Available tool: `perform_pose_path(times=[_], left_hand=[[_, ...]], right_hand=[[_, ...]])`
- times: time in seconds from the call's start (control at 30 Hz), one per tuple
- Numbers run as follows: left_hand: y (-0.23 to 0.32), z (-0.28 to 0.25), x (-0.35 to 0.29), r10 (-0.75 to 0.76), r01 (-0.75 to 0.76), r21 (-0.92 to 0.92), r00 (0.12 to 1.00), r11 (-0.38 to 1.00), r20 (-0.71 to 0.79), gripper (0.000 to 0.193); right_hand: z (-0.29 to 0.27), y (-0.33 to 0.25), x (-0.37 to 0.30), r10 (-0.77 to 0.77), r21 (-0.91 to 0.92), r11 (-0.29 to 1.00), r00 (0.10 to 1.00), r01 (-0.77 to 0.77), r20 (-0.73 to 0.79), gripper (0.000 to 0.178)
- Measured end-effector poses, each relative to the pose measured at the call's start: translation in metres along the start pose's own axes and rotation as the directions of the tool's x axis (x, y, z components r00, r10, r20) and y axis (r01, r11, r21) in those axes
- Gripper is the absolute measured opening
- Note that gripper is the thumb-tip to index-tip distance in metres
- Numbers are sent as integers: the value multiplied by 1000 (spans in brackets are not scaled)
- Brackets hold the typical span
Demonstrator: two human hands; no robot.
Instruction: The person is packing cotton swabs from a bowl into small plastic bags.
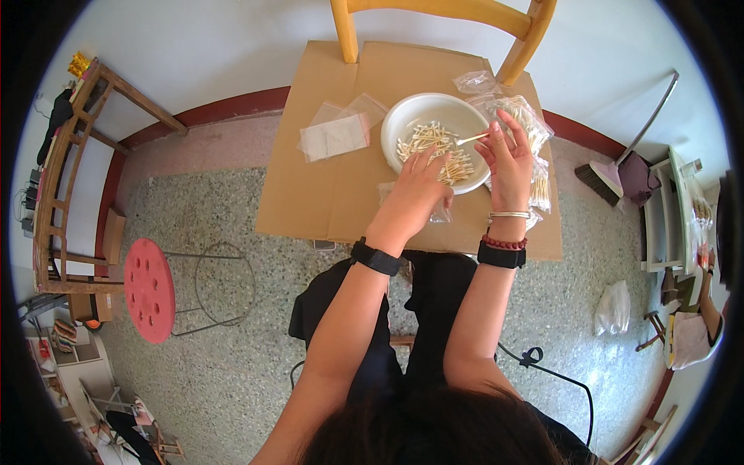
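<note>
A white bowl (393, 116) on the cardboard holds a loose heap of cotton swabs (426, 138). My left hand (415, 190) reaches over its near rim, fingers bent down onto the swabs and spread from the thumb; the fingertips are partly hidden. Beside the bowl's right rim, my right hand (509, 161) pinches a cotton swab (470, 139) between thumb and finger, its tip pointing left over the bowl. Clear bags filled with swabs (540, 186) lie just right of and behind that hand. Flat clear plastic bags (335, 138) are spread left of the bowl.
The cardboard sheet (310, 205) covers a wooden chair (442, 9) seat before my knees. A pink stool (149, 291) stands on the floor at left. At right are a broom (604, 180), a white plastic bag (612, 308) and a black cable (570, 378). Another person's arm (707, 301) shows far right.
</note>
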State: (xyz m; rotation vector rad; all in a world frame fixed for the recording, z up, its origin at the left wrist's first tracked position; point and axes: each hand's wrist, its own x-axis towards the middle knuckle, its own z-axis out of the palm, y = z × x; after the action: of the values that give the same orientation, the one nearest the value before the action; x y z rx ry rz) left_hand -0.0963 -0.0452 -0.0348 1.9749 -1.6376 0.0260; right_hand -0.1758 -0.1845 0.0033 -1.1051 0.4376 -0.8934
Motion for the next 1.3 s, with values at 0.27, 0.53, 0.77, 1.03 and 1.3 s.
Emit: perform_pose_path(times=[0.27,0.53,0.77,1.03,1.3], left_hand=[[0,-31,1,-58,46,-252,998,967,-38,11],[-3,-47,-2,-119,129,-394,992,910,49,12],[-7,-50,-3,-196,232,-565,973,792,124,8],[5,-59,2,-297,318,-605,945,730,138,11],[4,-53,6,-314,290,-616,947,733,73,10]], right_hand=[[-13,-10,-3,-66,-311,944,989,105,136,37],[-1,-6,-7,2,-477,867,957,144,291,35],[-1,-6,-8,-83,-466,855,947,228,312,34],[-1,-5,-11,66,-615,753,903,235,425,23],[-4,-6,-12,93,-624,749,897,223,432,20]])
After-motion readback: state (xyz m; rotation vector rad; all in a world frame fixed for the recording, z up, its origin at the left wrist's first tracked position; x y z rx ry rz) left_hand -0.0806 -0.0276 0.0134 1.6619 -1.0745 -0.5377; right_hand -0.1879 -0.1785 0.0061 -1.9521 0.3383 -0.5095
